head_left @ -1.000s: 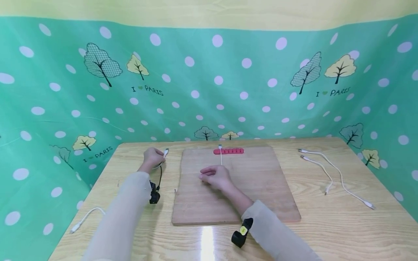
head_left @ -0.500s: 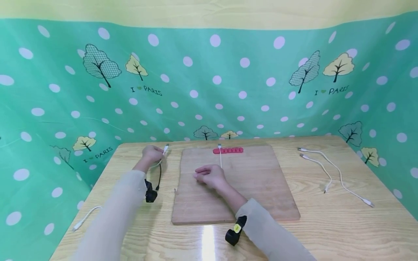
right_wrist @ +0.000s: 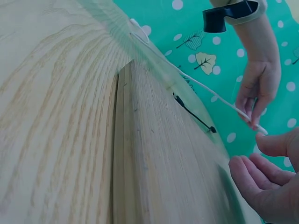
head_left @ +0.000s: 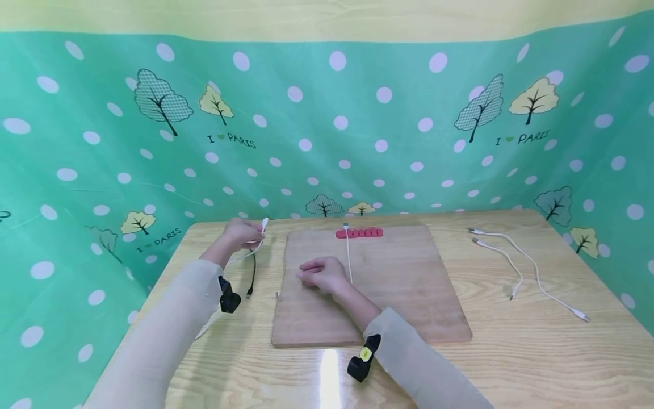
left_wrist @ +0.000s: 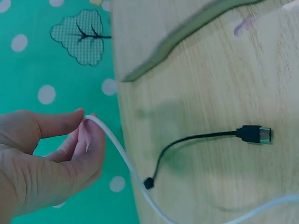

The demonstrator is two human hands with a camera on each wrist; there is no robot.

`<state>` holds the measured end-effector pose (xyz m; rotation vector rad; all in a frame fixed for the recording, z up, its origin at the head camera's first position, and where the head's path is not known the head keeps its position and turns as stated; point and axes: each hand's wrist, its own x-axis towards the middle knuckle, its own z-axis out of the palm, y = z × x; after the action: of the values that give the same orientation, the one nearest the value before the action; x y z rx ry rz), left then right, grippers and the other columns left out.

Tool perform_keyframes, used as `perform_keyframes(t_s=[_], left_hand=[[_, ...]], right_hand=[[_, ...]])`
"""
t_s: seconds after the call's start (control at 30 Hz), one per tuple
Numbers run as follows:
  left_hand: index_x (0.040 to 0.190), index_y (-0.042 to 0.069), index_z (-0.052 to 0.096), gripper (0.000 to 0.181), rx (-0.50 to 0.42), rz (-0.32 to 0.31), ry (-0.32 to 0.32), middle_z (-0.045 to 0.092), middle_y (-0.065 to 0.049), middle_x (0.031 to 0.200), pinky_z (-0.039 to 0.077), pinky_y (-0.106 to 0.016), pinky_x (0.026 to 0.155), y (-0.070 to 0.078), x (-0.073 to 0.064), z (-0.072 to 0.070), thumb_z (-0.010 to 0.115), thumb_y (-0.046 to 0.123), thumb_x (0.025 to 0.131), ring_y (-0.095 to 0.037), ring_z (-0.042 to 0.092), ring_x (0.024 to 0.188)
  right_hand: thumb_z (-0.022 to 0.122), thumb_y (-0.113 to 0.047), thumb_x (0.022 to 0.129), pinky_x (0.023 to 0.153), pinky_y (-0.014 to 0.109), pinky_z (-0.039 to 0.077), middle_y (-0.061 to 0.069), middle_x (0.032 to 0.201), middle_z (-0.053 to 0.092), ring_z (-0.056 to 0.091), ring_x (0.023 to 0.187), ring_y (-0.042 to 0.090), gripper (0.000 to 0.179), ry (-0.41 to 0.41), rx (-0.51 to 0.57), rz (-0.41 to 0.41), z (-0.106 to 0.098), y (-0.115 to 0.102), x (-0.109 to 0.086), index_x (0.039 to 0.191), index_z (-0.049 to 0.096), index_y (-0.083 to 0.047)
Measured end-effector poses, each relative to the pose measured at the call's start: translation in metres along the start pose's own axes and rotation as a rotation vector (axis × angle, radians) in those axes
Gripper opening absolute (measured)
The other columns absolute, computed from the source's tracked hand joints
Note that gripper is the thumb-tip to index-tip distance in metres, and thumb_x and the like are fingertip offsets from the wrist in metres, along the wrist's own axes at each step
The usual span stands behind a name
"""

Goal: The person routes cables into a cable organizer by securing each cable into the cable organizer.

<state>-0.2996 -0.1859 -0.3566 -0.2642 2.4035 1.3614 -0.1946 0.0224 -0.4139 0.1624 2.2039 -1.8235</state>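
Note:
My left hand (head_left: 241,232) pinches a white USB cable (left_wrist: 122,151) between thumb and fingertips, near one plug, above the table's back left. From there the cable trails down past my wrist. A short black cable (left_wrist: 201,136) lies on the table beneath that hand. Over the wooden board (head_left: 403,284), my right hand (head_left: 324,274) hovers with loosely bent fingers and nothing in them; its thumb stands apart from the fingertips in the right wrist view. At the board's back edge sits a red cable holder (head_left: 372,233). Another white cable (head_left: 348,254) runs through its left end.
Two white cables, a longer one (head_left: 534,270) and a shorter one (head_left: 506,257), lie on the table (head_left: 536,363) right of the board. A green dotted curtain (head_left: 286,170) hangs behind the table and along both sides.
My left hand has lifted the white cable higher and toward the back, drawing its trailing length along the table. My right hand has drifted slightly left over the board.

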Motion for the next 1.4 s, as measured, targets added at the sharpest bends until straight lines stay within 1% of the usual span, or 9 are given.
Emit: perform_keyframes(t_s=[0.13,0.37,0.53,0.7,0.8,0.97,1.1,1.23,1.4], left_hand=[[0.126,-0.016,0.05,0.041,-0.013,0.027,-0.032,0.057,-0.014,0.101,0.057,-0.016,0.072,0.009,-0.006,0.005,0.059,-0.006,0.087,-0.006,0.06,0.07],[0.126,-0.015,0.052,0.041,-0.043,0.03,-0.05,0.062,-0.01,0.089,0.059,-0.024,0.084,0.031,-0.019,0.019,0.061,-0.005,0.087,-0.005,0.061,0.064],[0.126,-0.013,0.052,0.042,-0.069,0.024,-0.061,0.062,-0.011,0.092,0.058,-0.028,0.09,0.044,-0.026,0.033,0.062,-0.006,0.086,-0.005,0.061,0.062],[0.125,-0.012,0.054,0.041,-0.119,0.023,-0.04,0.063,-0.014,0.094,0.059,-0.024,0.083,0.054,-0.033,0.046,0.063,-0.007,0.085,-0.006,0.062,0.061],[0.124,-0.011,0.055,0.04,-0.137,0.021,-0.027,0.064,-0.018,0.102,0.06,-0.022,0.08,0.059,-0.036,0.052,0.064,-0.007,0.085,-0.01,0.065,0.067],[0.124,-0.009,0.057,0.039,-0.181,0.018,-0.012,0.062,-0.025,0.121,0.059,-0.023,0.082,0.065,-0.038,0.062,0.065,-0.005,0.085,-0.016,0.069,0.08],[0.124,-0.008,0.057,0.04,-0.232,0.006,-0.009,0.062,-0.025,0.125,0.059,-0.025,0.086,0.07,-0.037,0.068,0.065,-0.004,0.086,-0.025,0.071,0.094],[0.124,-0.007,0.058,0.04,-0.278,-0.009,-0.005,0.063,-0.024,0.124,0.058,-0.026,0.088,0.075,-0.036,0.074,0.066,-0.004,0.085,-0.029,0.068,0.109],[0.121,-0.006,0.061,0.039,-0.3,-0.021,0.008,0.065,-0.022,0.121,0.059,-0.023,0.082,0.08,-0.035,0.082,0.069,-0.003,0.083,-0.025,0.071,0.102]], right_hand=[[0.075,-0.011,0.082,0.074,0.027,0.061,0.013,0.095,0.075,0.074,0.081,0.02,0.024,-0.019,0.016,0.002,0.002,0.001,0.001,0.104,0.071,-0.004],[0.074,-0.009,0.082,0.077,0.029,0.061,0.016,0.097,0.075,0.074,0.083,0.023,0.025,-0.054,0.053,-0.001,0.006,0.0,0.001,0.106,0.071,-0.001],[0.073,-0.007,0.083,0.079,0.031,0.061,0.018,0.099,0.074,0.074,0.087,0.026,0.026,-0.078,0.08,-0.005,0.007,0.0,0.002,0.108,0.07,0.0],[0.072,-0.006,0.083,0.082,0.033,0.061,0.02,0.103,0.073,0.073,0.092,0.029,0.029,-0.111,0.119,-0.011,0.008,0.001,0.004,0.111,0.068,0.002],[0.072,-0.006,0.083,0.083,0.033,0.06,0.02,0.105,0.072,0.073,0.093,0.028,0.031,-0.13,0.138,-0.013,0.009,0.001,0.004,0.113,0.067,0.002],[0.071,-0.007,0.085,0.085,0.031,0.06,0.018,0.105,0.073,0.073,0.094,0.023,0.031,-0.143,0.161,-0.031,0.009,0.0,0.006,0.114,0.066,0.002],[0.068,-0.007,0.087,0.087,0.028,0.059,0.021,0.109,0.071,0.072,0.095,0.022,0.032,-0.159,0.2,-0.055,0.009,-0.001,0.007,0.117,0.064,0.004],[0.066,-0.006,0.088,0.09,0.03,0.058,0.023,0.115,0.068,0.071,0.1,0.024,0.035,-0.176,0.235,-0.091,0.009,-0.001,0.01,0.12,0.061,0.007],[0.063,-0.001,0.089,0.096,0.036,0.056,0.026,0.121,0.064,0.069,0.106,0.026,0.035,-0.18,0.345,-0.118,0.01,-0.003,0.011,0.122,0.059,0.009]])
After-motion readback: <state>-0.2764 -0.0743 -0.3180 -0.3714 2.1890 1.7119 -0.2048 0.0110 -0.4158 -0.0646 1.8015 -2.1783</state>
